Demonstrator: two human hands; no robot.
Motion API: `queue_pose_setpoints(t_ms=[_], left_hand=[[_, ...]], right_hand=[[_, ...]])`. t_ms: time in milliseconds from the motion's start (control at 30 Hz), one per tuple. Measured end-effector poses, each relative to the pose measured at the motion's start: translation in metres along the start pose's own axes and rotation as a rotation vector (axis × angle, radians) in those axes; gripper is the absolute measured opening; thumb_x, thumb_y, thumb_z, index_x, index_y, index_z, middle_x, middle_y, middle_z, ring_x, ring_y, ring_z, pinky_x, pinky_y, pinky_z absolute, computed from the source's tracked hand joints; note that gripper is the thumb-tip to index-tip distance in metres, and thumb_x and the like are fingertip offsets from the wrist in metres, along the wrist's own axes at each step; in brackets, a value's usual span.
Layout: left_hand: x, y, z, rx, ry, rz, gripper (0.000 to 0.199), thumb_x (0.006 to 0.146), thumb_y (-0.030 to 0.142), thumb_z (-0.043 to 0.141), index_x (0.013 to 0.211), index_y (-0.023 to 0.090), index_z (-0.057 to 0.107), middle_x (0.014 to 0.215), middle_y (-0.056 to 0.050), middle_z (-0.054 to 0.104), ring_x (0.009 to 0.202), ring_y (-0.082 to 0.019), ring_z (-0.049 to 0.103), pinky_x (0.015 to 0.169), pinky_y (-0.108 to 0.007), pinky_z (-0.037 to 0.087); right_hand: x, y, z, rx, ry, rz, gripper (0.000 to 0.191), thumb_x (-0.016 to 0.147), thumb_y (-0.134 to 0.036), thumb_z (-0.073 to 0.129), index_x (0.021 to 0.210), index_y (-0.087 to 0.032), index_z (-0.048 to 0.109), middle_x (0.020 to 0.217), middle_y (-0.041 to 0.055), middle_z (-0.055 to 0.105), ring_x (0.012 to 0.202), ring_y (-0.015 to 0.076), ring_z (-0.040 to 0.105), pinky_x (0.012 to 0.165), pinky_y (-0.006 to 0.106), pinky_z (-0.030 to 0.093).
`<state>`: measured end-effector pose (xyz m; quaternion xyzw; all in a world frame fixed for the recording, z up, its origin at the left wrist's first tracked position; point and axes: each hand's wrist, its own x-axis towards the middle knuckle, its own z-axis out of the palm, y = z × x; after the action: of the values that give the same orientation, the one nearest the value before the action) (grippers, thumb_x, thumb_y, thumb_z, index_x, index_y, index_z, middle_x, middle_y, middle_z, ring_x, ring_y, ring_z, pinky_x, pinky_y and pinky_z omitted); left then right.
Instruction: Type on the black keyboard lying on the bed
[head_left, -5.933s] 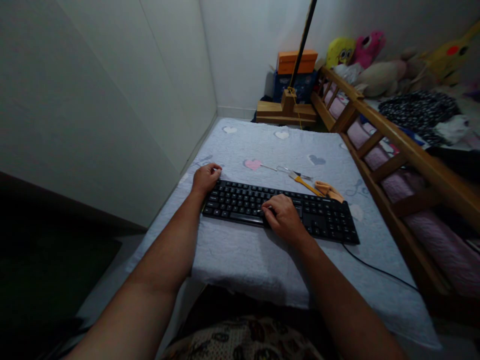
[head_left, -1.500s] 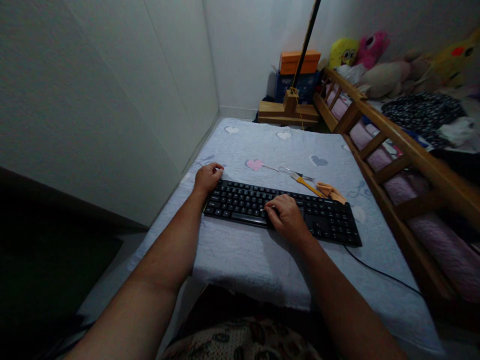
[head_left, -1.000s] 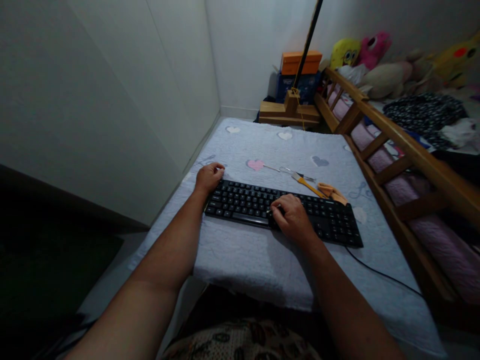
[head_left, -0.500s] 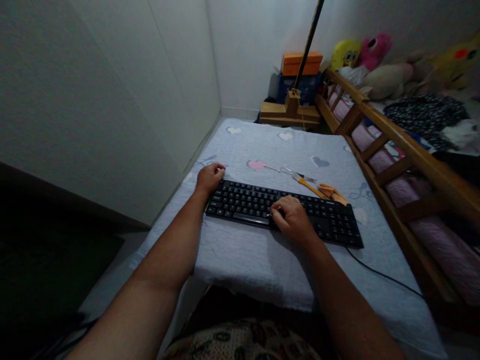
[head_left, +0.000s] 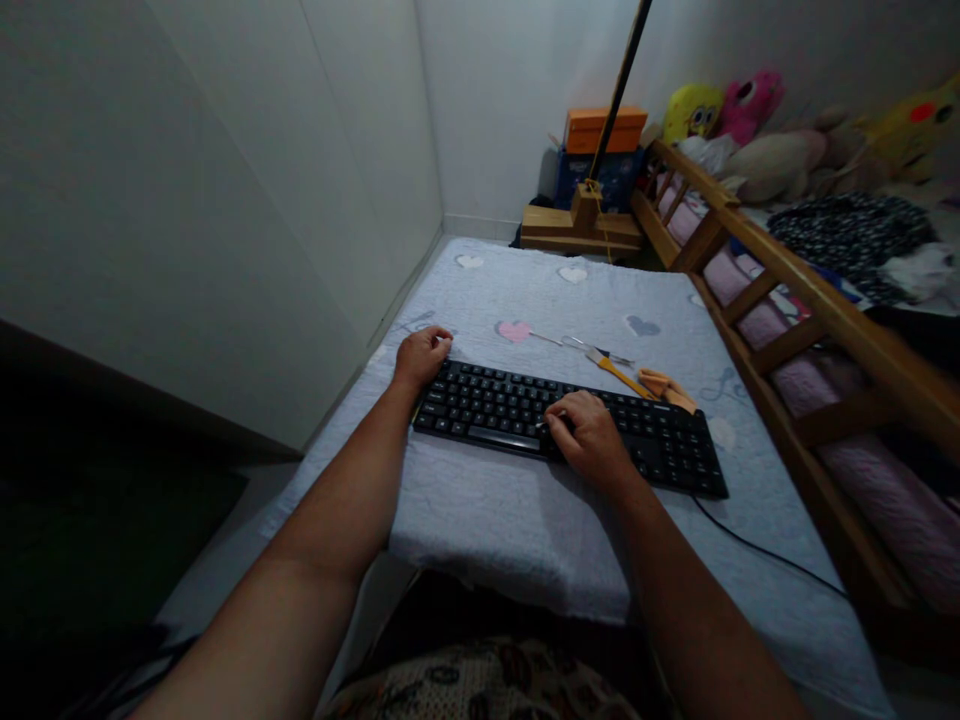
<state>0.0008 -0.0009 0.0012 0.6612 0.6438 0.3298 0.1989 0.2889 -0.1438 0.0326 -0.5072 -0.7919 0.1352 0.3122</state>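
Observation:
A black keyboard (head_left: 487,405) lies across the cloth-covered table, its cable running off to the right. At its upper left corner rests my left hand (head_left: 422,355), fingers curled together; whatever they may hold is too small to make out. Over the keys right of the middle is my right hand (head_left: 587,432), its thumb and fingers pinched low on the keys around something hidden. Behind the keyboard are a brush with a yellow handle (head_left: 626,376), a folded orange-brown cloth (head_left: 666,387) and some thin metal tools (head_left: 577,343).
The table's pale cloth (head_left: 480,500) has heart shapes on it. A wooden bed rail (head_left: 810,285) runs along the right side, with plush toys beyond. Wooden stand feet (head_left: 547,228) and an orange box (head_left: 600,130) are behind the table. A pale panel (head_left: 300,180) stands at the left.

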Motion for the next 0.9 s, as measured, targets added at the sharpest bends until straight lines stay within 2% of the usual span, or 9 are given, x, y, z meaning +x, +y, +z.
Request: queue_pose_setpoints(t_ms=[900], left_hand=[[-0.0009,0.0012,-0.0005,0.012,0.006,-0.003,0.034,0.081,0.036,0.052,0.097,0.017,0.075,0.071,-0.003,0.064,0.068,-0.018,0.055,0.067,-0.029,0.04]], right_hand=[[-0.0009,-0.0056,-0.0013,0.053,-0.063,-0.066,0.017,0.087,-0.016,0.053,0.074,-0.021,0.061,0.076,0.0044,0.066,0.079,0.0202,0.057,0.079,0.036,0.04]])
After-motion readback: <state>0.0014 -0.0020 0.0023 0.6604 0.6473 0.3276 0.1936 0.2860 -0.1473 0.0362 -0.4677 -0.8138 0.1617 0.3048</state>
